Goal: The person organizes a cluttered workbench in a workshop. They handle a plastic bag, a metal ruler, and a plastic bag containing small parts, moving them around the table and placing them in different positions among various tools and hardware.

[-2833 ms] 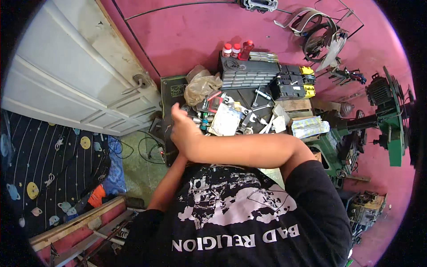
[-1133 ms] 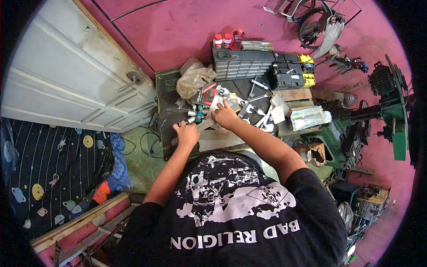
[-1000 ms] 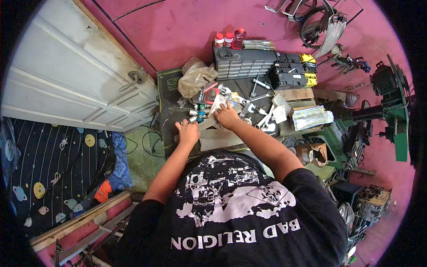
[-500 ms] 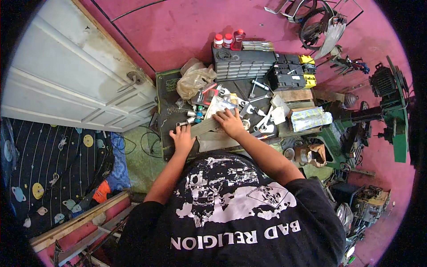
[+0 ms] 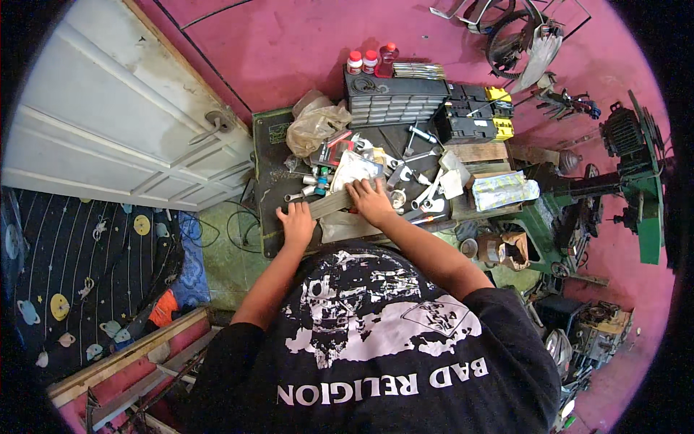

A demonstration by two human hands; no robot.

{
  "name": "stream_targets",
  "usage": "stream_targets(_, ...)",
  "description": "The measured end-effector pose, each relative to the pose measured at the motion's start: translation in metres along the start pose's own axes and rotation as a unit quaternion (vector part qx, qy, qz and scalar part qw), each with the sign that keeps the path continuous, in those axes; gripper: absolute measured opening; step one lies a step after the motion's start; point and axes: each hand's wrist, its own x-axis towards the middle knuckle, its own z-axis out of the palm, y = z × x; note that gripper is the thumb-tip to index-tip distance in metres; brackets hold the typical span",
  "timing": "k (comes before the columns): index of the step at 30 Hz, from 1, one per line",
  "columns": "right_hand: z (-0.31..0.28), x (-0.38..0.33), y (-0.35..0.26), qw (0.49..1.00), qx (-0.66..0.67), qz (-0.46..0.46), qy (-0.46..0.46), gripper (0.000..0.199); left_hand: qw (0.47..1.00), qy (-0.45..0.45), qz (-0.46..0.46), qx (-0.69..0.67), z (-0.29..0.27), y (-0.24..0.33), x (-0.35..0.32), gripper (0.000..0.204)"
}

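Observation:
A flat grey-brown strip stretches between my two hands at the near edge of the workbench. My left hand grips its left end, fingers bent over it. At the other end my right hand is closed over the strip, with the fingertips on its far side. What it is made of I cannot make out. Just nearer to me lies a pale flat piece, partly covered. Beyond the strip are a white sheet, sockets with a teal part and several wrenches.
A grey drawer cabinet stands at the back, red-capped bottles on top. Black-and-yellow cases sit right of it, a crumpled plastic bag left. A white door borders the left side; a green machine stands right.
Both hands stay on the strip with nearly the same grip. My left hand and the strip have shifted only slightly. The view has moved a little.

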Motion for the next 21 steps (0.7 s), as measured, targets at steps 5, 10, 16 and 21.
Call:
stream_targets(5, 0.007, 0.028, 0.008, 0.997, -0.037, -0.064, -0.02, 0.033, 0.998, 0.048, 0.042, 0.009, 0.01, -0.003, 0.008, 0.043)
stream_targets(10, 0.015, 0.039, 0.009, 0.988, -0.083, -0.128, -0.015, 0.025, 0.996, 0.069, 0.05, -0.042, 0.014, -0.006, 0.0, 0.038)
stream_targets(16, -0.008, 0.03, -0.012, 0.99, -0.032, -0.108, -0.088, 0.022, 0.992, 0.056, 0.05, -0.098, 0.008, -0.02, -0.02, 0.035)
stream_targets(21, 0.0, 0.018, -0.029, 0.989, 0.035, -0.047, -0.139, 0.021, 0.993, 0.019, 0.077, -0.092, 0.011, -0.033, -0.019, 0.034)
